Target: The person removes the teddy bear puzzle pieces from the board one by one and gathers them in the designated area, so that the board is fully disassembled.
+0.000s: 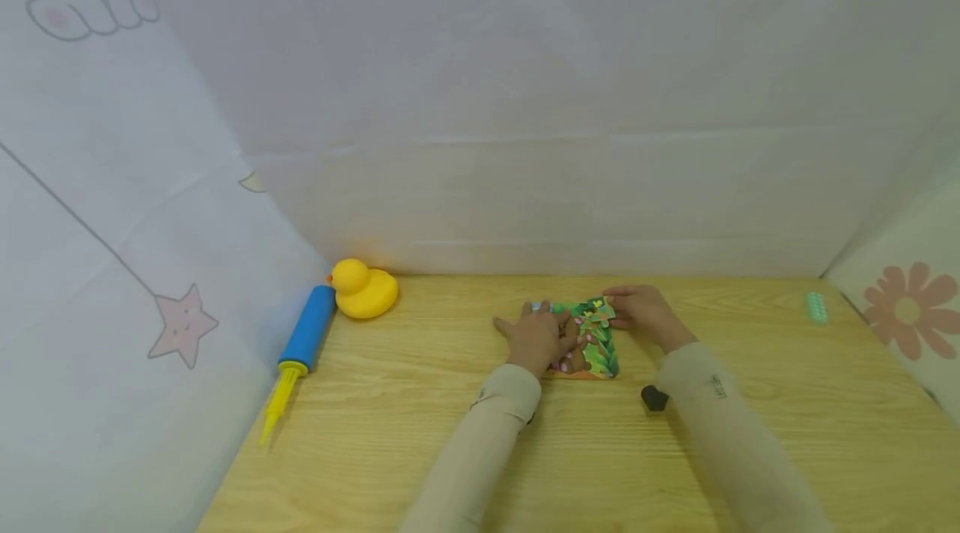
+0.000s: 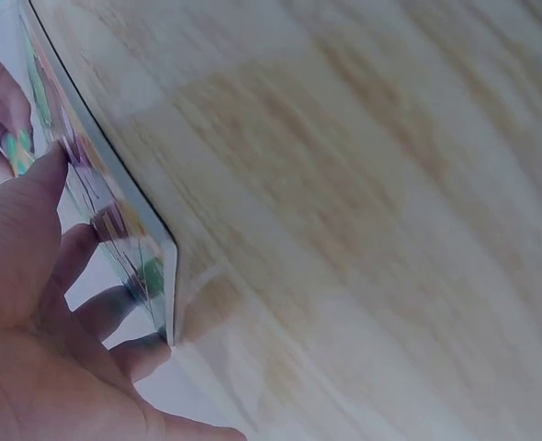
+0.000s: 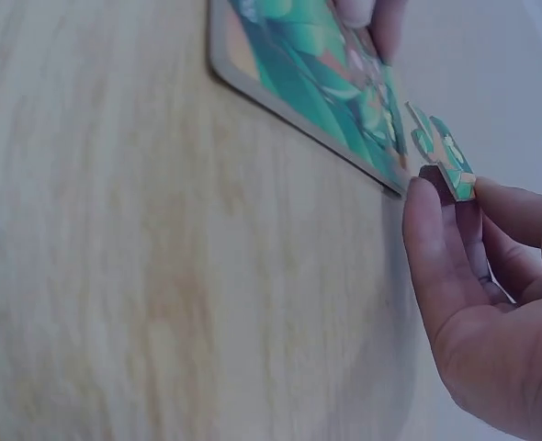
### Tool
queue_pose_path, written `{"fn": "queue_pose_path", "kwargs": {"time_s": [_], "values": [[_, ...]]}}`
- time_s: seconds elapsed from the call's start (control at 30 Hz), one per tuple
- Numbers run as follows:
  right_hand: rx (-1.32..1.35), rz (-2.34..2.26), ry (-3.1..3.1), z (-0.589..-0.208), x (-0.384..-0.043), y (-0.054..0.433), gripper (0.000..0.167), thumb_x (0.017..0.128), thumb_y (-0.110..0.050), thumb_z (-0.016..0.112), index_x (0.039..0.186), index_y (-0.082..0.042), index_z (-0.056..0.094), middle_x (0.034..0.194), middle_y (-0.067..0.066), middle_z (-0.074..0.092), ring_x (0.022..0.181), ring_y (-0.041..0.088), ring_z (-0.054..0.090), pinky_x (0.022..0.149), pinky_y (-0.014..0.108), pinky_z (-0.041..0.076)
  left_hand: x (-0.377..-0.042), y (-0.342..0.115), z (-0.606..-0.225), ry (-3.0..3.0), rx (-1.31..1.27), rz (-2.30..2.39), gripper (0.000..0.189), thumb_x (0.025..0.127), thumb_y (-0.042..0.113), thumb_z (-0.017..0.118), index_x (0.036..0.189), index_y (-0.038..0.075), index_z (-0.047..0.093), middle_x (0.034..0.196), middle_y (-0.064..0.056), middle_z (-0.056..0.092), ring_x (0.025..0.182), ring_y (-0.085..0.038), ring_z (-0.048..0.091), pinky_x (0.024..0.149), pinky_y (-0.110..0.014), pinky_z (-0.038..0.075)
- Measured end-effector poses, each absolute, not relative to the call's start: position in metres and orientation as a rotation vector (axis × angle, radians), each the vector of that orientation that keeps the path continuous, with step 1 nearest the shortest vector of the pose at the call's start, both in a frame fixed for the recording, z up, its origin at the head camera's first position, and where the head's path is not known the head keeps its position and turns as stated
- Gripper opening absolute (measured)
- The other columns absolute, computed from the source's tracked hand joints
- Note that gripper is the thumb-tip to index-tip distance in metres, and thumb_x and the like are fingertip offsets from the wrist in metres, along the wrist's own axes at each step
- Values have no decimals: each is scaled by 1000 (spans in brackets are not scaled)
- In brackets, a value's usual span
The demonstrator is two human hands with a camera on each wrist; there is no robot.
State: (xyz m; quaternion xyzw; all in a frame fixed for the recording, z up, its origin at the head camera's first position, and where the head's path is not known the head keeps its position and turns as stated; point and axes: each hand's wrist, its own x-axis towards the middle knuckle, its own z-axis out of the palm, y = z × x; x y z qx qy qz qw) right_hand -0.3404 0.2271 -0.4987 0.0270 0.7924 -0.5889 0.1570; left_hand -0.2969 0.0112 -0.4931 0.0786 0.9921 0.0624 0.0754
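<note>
A flat jigsaw puzzle (image 1: 606, 360) with a picture of green leaves lies on the wooden table. My left hand (image 1: 534, 341) rests across its left part with fingers spread, covering much of the picture. In the left wrist view, the fingertips (image 2: 119, 299) touch the puzzle's surface near its edge. At the far right corner, my right hand (image 1: 647, 315) pinches a small green and yellow puzzle piece (image 3: 457, 179) between thumb and fingers. The right wrist view shows that piece tilted up at the puzzle's edge, its dark underside partly visible.
A yellow rubber duck (image 1: 365, 293) sits at the back left, beside a blue and yellow hand pump (image 1: 307, 329). A small black object (image 1: 654, 398) lies close to the right sleeve. Toward the back right is a small mint-green bumpy object (image 1: 817, 307). Pale fabric walls (image 1: 525, 208) enclose the table.
</note>
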Motion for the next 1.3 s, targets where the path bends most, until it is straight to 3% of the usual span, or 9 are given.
{"fn": "queue_pose_path", "kwargs": {"time_s": [0.2, 0.43, 0.6, 0.93, 1.1, 1.3], "values": [[113, -1845, 2084, -494, -339, 245, 49, 107, -15, 52, 150, 6, 42, 113, 3, 70, 91, 11, 73, 93, 36, 59, -300, 11, -499, 2983, 230, 180, 65, 90, 78, 49, 149, 50, 44, 165, 6, 36, 155, -29, 30, 108, -82, 24], [117, -1831, 2111, -491, -337, 263, 51, 106, -13, 52, 152, 5, 38, 116, -3, 59, 84, 5, 66, 83, 25, 60, -299, 10, -500, 2994, 231, 167, 64, 91, 76, 51, 148, 50, 46, 164, 6, 37, 154, -28, 32, 108, -81, 25], [131, -1858, 2091, -492, -338, 281, 53, 107, -12, 51, 154, 5, 34, 109, -8, 59, 81, 4, 67, 83, 26, 60, -299, 10, -500, 2999, 237, 160, 64, 90, 76, 51, 148, 50, 46, 164, 7, 38, 153, -28, 33, 108, -81, 25], [123, -1838, 2117, -488, -332, 316, 58, 107, -14, 50, 156, 6, 27, 114, -13, 60, 94, 3, 68, 94, 27, 58, -300, 9, -498, 3014, 245, 163, 65, 87, 79, 52, 146, 52, 47, 162, 7, 41, 151, -29, 37, 111, -79, 23], [122, -1833, 2130, -489, -329, 335, 58, 108, -14, 49, 157, 7, 24, 114, -16, 57, 95, 1, 67, 93, 24, 58, -299, 9, -495, 3029, 272, 186, 64, 88, 76, 54, 146, 49, 50, 161, 4, 44, 149, -32, 40, 108, -76, 32], [163, -1804, 2144, -492, -319, 356, 61, 108, -14, 48, 158, 7, 20, 137, -6, 48, 97, -1, 63, 94, 25, 57, -298, 9, -497, 3055, 310, 190, 65, 87, 75, 57, 145, 45, 53, 157, 2, 48, 145, -36, 43, 102, -75, 41]]}}
